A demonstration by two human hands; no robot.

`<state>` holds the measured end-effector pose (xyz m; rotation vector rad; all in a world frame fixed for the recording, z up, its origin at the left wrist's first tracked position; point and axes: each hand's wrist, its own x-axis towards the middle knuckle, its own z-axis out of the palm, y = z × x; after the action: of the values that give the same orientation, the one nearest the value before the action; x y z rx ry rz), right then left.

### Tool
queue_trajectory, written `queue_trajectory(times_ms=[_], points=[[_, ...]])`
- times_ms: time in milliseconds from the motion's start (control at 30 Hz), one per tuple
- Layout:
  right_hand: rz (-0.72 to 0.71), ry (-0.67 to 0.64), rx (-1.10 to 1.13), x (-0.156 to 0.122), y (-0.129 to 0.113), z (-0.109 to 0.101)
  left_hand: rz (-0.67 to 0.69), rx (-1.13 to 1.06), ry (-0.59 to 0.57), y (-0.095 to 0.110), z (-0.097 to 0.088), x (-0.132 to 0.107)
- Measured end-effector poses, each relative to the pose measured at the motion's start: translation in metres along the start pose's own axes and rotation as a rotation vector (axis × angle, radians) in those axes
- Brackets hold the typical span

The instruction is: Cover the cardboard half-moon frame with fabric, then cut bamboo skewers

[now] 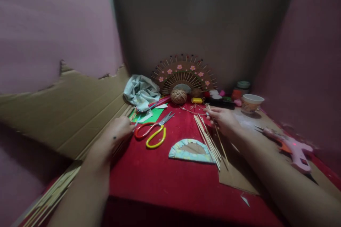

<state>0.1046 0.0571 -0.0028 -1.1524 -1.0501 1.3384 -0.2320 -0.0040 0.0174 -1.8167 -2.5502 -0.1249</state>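
Here's the right hand (pixel 223 122), fingers closed in a pinch on the far end of a thin stick (pixel 220 139), whose near end slants down over the brown cardboard (pixel 239 181). Gripping just the tip presumably leaves the length free to steer. Over on the left, the left hand (pixel 121 131) curls its fingers low beside the bundle of sticks (pixel 49 198); whether it grips any is impossible to make out.

In the middle, a loose row of sticks (pixel 207 143) lies side by side, nearly parallel, probably for easy picking, touching the cloth-edged half-circle (pixel 190 150). The scissors (pixel 161 125) rest with handles toward the person, handy for a grab. And the pink glue gun (pixel 297 147) lies on cardboard at the right, a red light showing, perhaps so drips miss the cloth.

Now the surface: a desk under deep red cloth (pixel 149 181), specked with scraps. At the back, a ball of twine (pixel 178 97) sits before a flowered fan (pixel 183 74) leaning by a dim grey wall (pixel 202 17). Pink walls (pixel 301 49) close in both sides, shadowy and tight.
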Motion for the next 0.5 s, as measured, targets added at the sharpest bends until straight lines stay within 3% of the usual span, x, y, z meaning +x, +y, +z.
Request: queue_trajectory(times_ms=[200,500], points=[[0.002,0.023,-0.053,0.0,0.003,0.001,-0.135,0.121,-0.008,-0.009,-0.004,-0.002],[0.031,0.046,-0.037,-0.003,0.001,0.001,-0.169,0.101,-0.014,-0.015,0.006,-0.001]])
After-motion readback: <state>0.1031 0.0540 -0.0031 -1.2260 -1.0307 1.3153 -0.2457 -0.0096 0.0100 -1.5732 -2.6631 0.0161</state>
